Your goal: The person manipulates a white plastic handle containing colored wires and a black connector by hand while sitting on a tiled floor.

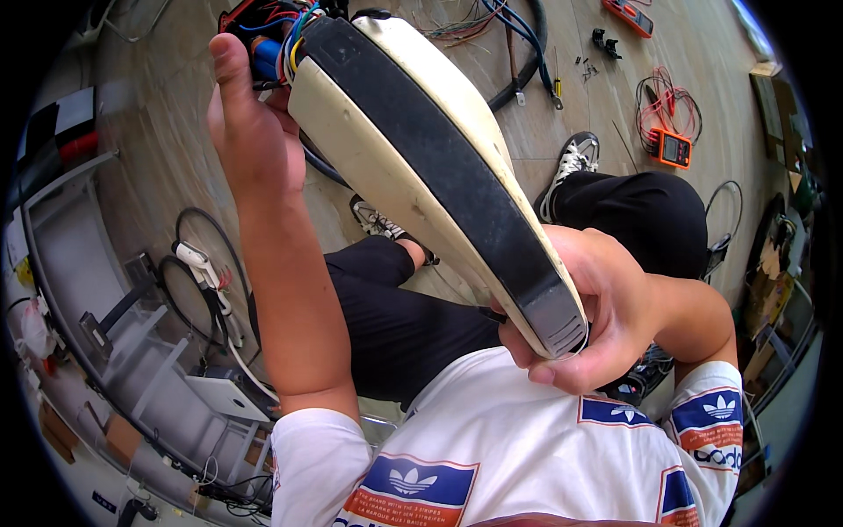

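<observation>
A long, curved cream-and-black housing [430,167], which looks like an electric-car charging gun, slants across the middle of the view. Around its lower right end my right hand [606,303] is closed, thumb and fingers on either side. My left hand [259,132] supports the upper left end, its thumb up and its fingers partly hidden behind. At that end the housing lies open. Coloured wires [294,57] and blue cylindrical parts [266,54] show there, close to my left thumb.
On the tiled floor lie thick cables [536,53], an orange multimeter [674,147] with red and black leads, a red meter [629,16] and small black parts [604,42]. At left, a white plug with cable [198,263] rests beside a grey metal frame [158,369]. Shelving stands at right.
</observation>
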Tool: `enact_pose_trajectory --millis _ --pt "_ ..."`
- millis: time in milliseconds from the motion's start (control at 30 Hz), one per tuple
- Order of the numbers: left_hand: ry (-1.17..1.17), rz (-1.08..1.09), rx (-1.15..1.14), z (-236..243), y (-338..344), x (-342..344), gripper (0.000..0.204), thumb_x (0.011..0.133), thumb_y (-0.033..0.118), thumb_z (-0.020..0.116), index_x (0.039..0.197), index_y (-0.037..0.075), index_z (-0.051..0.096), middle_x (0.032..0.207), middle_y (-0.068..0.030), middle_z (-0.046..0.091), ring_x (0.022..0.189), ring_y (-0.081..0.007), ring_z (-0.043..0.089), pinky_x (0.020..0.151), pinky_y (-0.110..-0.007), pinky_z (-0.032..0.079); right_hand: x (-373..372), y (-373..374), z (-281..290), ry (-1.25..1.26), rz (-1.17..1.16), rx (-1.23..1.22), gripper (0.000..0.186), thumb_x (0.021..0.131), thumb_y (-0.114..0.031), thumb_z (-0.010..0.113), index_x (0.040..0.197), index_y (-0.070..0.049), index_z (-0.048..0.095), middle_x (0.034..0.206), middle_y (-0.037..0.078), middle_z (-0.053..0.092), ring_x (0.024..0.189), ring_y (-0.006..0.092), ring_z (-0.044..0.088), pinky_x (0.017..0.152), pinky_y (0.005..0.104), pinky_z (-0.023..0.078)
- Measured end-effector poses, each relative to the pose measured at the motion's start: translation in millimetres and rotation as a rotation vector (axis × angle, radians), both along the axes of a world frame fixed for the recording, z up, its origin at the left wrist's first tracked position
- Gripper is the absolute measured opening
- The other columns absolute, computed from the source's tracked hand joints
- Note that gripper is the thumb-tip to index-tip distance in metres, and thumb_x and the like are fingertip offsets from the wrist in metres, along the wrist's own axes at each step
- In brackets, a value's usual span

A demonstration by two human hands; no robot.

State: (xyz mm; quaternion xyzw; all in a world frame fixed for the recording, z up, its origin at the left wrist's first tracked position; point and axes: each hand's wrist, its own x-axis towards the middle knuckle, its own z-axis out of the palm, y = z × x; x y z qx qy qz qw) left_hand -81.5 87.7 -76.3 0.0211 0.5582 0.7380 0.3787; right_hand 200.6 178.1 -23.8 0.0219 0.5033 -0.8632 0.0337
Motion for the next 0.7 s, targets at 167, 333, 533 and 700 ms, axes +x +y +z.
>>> enact_pose_trajectory --millis 167,333,533,700 --pt "0.026 -0.008 0.009 -4.8 -2.3 -5.5 0.063 0.096 0.064 0.048 0.107 0.006 0.070 0.098 -0.0081 0.074 0.089 -0.0194 0.071 0.082 -0.035 0.058 -3.9 0.2 0.5 0.000 0.009 0.004 0.051 0.075 -0.005 0.078 0.114 0.005 0.048 0.078 0.009 0.066 0.065 0.0117 0.065 0.057 0.0242 0.050" --pt "0.052 0.035 -0.051 1.8 1.5 3.2 0.064 0.096 0.064 0.047 0.108 0.005 0.069 0.100 -0.0081 0.074 0.090 -0.0195 0.071 0.083 -0.035 0.058 -3.2 -2.2 -2.4 0.001 -0.013 -0.012 0.052 0.074 -0.006 0.078 0.114 0.005 0.048 0.077 0.008 0.067 0.065 0.0111 0.064 0.058 0.0235 0.049" --pt "0.239 -0.025 -0.035 -12.7 -4.4 -6.1 0.065 0.094 0.063 0.054 0.117 0.003 0.060 0.105 -0.0080 0.069 0.090 -0.0174 0.069 0.081 -0.032 0.058 -5.5 0.6 -1.9 0.010 -0.002 0.021 0.050 0.073 -0.006 0.078 0.113 0.005 0.049 0.077 0.008 0.067 0.065 0.0108 0.064 0.058 0.0234 0.050" --pt "0.266 -0.023 -0.023 -8.8 -6.3 -2.4 0.064 0.094 0.062 0.057 0.118 0.003 0.058 0.103 -0.0067 0.068 0.084 -0.0143 0.069 0.069 -0.027 0.057 -1.4 1.6 -2.1 -0.046 0.022 0.022 0.048 0.073 -0.007 0.078 0.111 0.003 0.052 0.076 0.006 0.067 0.065 0.0101 0.064 0.058 0.0233 0.049"
